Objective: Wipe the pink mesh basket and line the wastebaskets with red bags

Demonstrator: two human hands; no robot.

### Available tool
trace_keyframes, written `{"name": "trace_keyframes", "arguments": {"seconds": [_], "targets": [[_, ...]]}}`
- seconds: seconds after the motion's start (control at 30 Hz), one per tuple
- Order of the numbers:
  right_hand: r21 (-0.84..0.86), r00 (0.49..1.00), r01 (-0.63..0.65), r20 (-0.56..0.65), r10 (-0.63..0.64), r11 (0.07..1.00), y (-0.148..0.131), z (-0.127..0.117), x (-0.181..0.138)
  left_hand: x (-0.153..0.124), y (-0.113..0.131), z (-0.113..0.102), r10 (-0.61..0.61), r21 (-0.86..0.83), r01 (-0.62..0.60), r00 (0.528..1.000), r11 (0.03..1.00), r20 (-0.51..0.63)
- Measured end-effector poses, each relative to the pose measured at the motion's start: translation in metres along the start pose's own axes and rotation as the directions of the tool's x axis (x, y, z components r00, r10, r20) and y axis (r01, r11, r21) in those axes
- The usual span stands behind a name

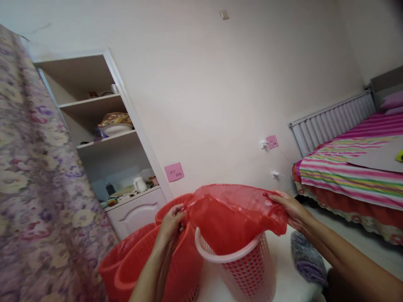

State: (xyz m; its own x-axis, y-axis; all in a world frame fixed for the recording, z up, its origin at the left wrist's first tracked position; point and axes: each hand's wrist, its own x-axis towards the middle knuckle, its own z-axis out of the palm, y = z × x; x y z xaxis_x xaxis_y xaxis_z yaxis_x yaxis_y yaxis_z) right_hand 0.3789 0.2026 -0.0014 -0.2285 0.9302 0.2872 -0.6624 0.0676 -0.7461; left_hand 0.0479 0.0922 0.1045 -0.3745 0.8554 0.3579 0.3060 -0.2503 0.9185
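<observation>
A red plastic bag (233, 209) is spread wide between my two hands, its lower part hanging inside a white perforated basket (214, 256). My left hand (174, 222) pinches the bag's edge at the left, above the basket's rim. On the right, my right hand (288, 207) grips the opposite edge, holding it out beyond the rim. The basket stands upright, and red shows through its holes. Beside it, under my left forearm, are red baskets (138, 256), partly hidden by my arm and the bag.
A rolled grey and purple cloth (307, 260) lies right of the basket. Behind at left are a cabinet with shelves (107, 138) and a floral curtain (40, 180). A bed (349, 167) with striped covers stands at right. Pink notes (174, 172) are on the wall.
</observation>
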Motion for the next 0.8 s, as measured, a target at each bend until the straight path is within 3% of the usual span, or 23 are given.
{"name": "trace_keyframes", "arguments": {"seconds": [0.17,0.27,0.3,0.33,0.37,0.43,0.47,0.5,0.53,0.6,0.67,0.7,0.8], "targets": [[0.029,0.994,-0.111,0.024,0.11,0.993,0.009,-0.014,-0.017,-0.037,-0.004,-0.026,0.025,0.225,-0.014,0.999,0.974,-0.046],[-0.003,0.988,-0.144,0.057,0.144,0.99,0.011,-0.014,-0.028,-0.071,0.011,-0.026,0.274,0.422,-0.203,0.955,0.883,-0.113],[-0.021,0.988,-0.139,0.071,0.14,0.99,0.012,-0.012,-0.031,-0.083,0.018,-0.022,0.452,0.55,-0.342,0.889,0.762,-0.072],[-0.038,0.987,-0.134,0.083,0.137,0.99,0.012,-0.009,-0.034,-0.095,0.024,-0.016,0.61,0.654,-0.477,0.792,0.588,0.029],[-0.053,0.987,-0.129,0.093,0.134,0.99,0.013,-0.006,-0.036,-0.105,0.03,-0.008,0.694,0.691,-0.594,0.696,0.412,0.185],[-0.073,0.985,-0.12,0.118,0.128,0.99,0.014,-0.001,-0.039,-0.121,0.036,0.011,0.659,0.658,-0.746,0.544,0.098,0.519],[-0.077,0.983,-0.115,0.137,0.124,0.99,0.015,0.001,-0.04,-0.125,0.036,0.021,0.615,0.631,-0.775,0.481,-0.035,0.625],[-0.075,0.98,-0.113,0.157,0.124,0.991,0.015,0.003,-0.042,-0.127,0.035,0.029,0.568,0.618,-0.773,0.447,-0.144,0.691],[-0.072,0.977,-0.116,0.171,0.127,0.991,0.016,0.003,-0.043,-0.127,0.032,0.036,0.525,0.621,-0.751,0.444,-0.223,0.726],[-0.062,0.973,-0.14,0.175,0.148,0.988,0.017,0.002,-0.046,-0.124,0.022,0.042,0.456,0.659,-0.699,0.508,-0.278,0.731],[-0.051,0.973,-0.166,0.156,0.173,0.985,0.019,-0.003,-0.046,-0.121,0.011,0.042,0.374,0.708,-0.676,0.613,-0.207,0.695],[-0.046,0.974,-0.175,0.141,0.18,0.984,0.02,-0.007,-0.045,-0.121,0.004,0.04,0.331,0.712,-0.686,0.644,-0.15,0.69],[-0.108,0.991,-0.12,0.053,0.126,0.987,0.027,-0.019,-0.038,-0.126,-0.022,0.034,0.224,0.673,-0.739,0.661,0.029,0.716]]}}
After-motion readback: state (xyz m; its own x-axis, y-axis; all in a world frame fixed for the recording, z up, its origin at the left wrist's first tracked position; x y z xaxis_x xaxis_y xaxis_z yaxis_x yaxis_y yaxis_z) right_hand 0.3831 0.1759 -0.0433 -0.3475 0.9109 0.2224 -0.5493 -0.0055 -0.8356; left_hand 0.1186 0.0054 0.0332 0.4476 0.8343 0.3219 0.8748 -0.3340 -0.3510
